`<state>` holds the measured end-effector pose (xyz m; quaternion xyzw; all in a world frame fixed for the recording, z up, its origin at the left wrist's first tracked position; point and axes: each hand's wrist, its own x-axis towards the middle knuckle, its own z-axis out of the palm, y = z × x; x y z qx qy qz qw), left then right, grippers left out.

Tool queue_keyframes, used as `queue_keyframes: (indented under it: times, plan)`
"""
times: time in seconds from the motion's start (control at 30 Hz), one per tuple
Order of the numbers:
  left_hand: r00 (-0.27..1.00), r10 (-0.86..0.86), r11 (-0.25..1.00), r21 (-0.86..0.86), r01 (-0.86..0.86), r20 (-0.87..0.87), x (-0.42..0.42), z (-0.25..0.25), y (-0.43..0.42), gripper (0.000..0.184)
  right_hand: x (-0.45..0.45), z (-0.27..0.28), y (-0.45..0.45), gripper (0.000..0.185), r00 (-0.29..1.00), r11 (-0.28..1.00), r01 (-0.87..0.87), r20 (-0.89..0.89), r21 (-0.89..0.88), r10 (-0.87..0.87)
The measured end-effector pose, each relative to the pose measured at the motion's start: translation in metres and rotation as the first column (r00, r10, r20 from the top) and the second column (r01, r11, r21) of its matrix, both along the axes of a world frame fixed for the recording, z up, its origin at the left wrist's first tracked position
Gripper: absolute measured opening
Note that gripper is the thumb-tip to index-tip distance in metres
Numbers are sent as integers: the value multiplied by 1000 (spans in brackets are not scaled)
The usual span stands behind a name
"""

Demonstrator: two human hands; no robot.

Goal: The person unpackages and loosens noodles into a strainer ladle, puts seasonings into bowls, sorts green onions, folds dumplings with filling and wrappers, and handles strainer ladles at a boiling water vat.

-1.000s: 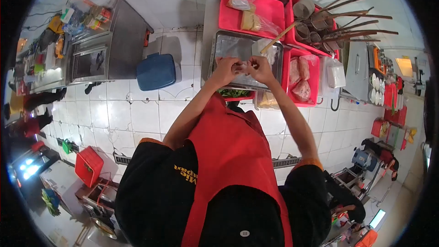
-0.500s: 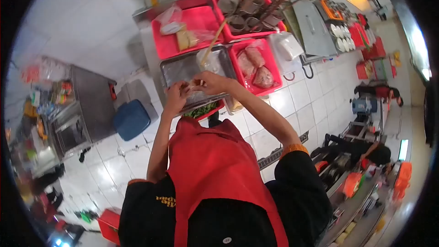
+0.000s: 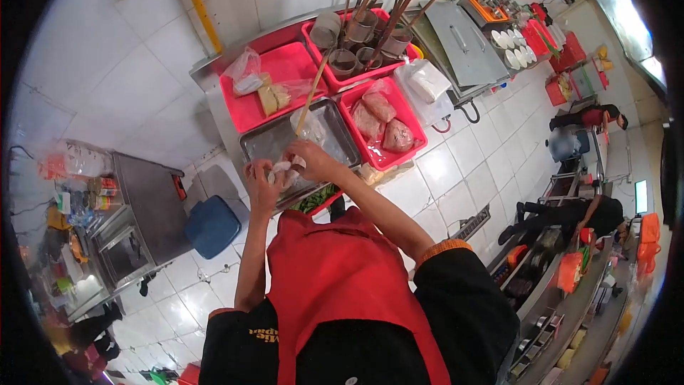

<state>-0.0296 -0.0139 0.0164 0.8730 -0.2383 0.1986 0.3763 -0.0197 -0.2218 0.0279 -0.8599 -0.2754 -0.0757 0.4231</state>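
Note:
Over the near part of a metal tray [image 3: 254,144], my left hand [image 3: 260,178] and my right hand [image 3: 312,160] pinch a small whitish piece [image 3: 285,171] between them. It looks like thin wrapper or plastic; its details are too small to tell. Fingers of both hands are closed on it. Just beyond my right hand lies a clear plastic bag [image 3: 312,128] in the tray, with a wooden stick [image 3: 311,100] slanting out of it.
Behind the tray, a pink tray [image 3: 291,61] holds bagged food. Pink bags of meat [image 3: 397,135] fill a basket at right, beside a bin of long-handled strainers [image 3: 362,26]. A blue-lidded bin [image 3: 213,227] stands left. Two people [image 3: 602,215] [image 3: 590,117] are far right.
The view has turned, so the counter appears further left and tilted. My hands have stayed together over the tray, and the whitish piece between them now shows more.

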Motion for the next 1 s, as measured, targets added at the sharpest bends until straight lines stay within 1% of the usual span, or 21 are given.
queue_keyframes:
  times: [0.1,0.13,0.2,0.23,0.3,0.37,0.4,0.43,0.47,0.5,0.53,0.57,0.6,0.67,0.7,0.73,0.77,0.8,0.87,0.93,1.0]
  plan:
    - [992,21,992,-118,-36,-124,-6,-16,10,37,0,-3,-4,24,995,992,88,-54,88,-83]
    - [992,23,993,-114,-37,-122,-5,-16,11,37,-4,-6,-4,20,984,973,144,-128,181,-122]
    - [866,-12,845,-468,-258,-500,-5,-14,9,42,-8,-13,-1,16,967,941,200,-210,273,-145]
    - [863,-1,846,-461,-268,-504,-2,-22,8,42,-9,-18,3,13,970,903,221,-178,367,-165]
    - [882,-295,598,-791,-131,-369,1,-49,4,55,-14,-23,10,12,973,857,221,-164,465,-162]
    - [856,-277,918,-384,101,-437,-11,-63,11,64,-15,-20,11,14,967,888,200,-227,415,-112]
    - [846,-232,973,-119,200,-481,-13,-52,14,66,-16,-24,17,17,955,867,192,-293,461,-55]
    - [832,-174,945,147,291,-527,-12,-43,17,68,-17,-30,23,20,932,843,184,-362,505,13]
    - [841,-213,965,27,261,-497,-12,-54,22,66,-14,-40,23,24,941,862,136,-335,489,41]
    - [856,-243,970,-90,227,-457,-12,-68,30,64,-16,-16,24,24,936,896,141,-351,421,18]
    - [765,-292,956,-162,244,-574,-9,-58,33,63,-13,-21,26,25,916,807,206,-399,553,40]
    - [661,-352,936,-249,248,-663,-8,-41,33,63,-13,0,33,20,819,687,443,-572,576,-48]
    - [661,-324,946,-243,215,-677,-14,-33,33,63,-9,17,28,20,800,684,470,-596,558,-64]
    - [623,-395,864,-503,2,-675,-22,-23,29,60,3,17,17,22,778,686,494,-624,534,-75]
    - [564,-500,752,-653,-95,-657,-25,-26,26,60,8,19,18,25,816,704,428,-578,566,-32]
    - [565,-497,750,-653,-102,-659,-27,-32,29,60,11,22,19,30,851,717,361,-526,596,9]
    - [609,-447,764,-634,-120,-655,-29,-39,31,58,1,27,12,42,861,817,251,-505,519,56]
    - [648,-398,776,-615,-140,-649,-30,-45,32,56,-7,17,8,42,859,818,251,-508,517,57]
    - [608,-422,755,-632,-174,-672,-34,-33,32,56,-24,-16,-1,50,661,952,191,-748,237,53]
    - [567,-445,737,-643,-209,-693,-36,-36,33,57,-37,-20,12,51,662,918,222,-742,328,106]
    - [371,-336,807,-468,-361,-866,-31,-56,32,59,-46,-42,21,51,514,878,430,-856,209,-48]
